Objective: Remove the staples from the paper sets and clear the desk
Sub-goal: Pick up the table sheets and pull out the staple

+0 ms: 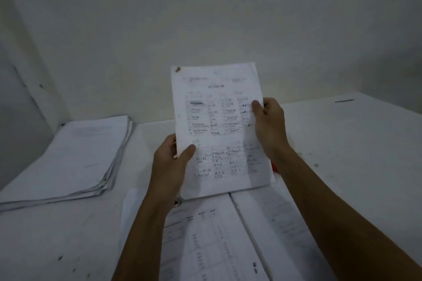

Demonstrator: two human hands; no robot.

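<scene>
Flat sheets [219, 246] nearest; above, stapled paper set [219, 130], side edges in left grip [170, 162] and right grip [270, 123].

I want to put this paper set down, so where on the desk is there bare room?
Both the left hand and right hand hold the paper set. Bare desk lies right of the right forearm, and at the near left, in front of the paper stack. The near middle is crowded with loose sheets.
</scene>
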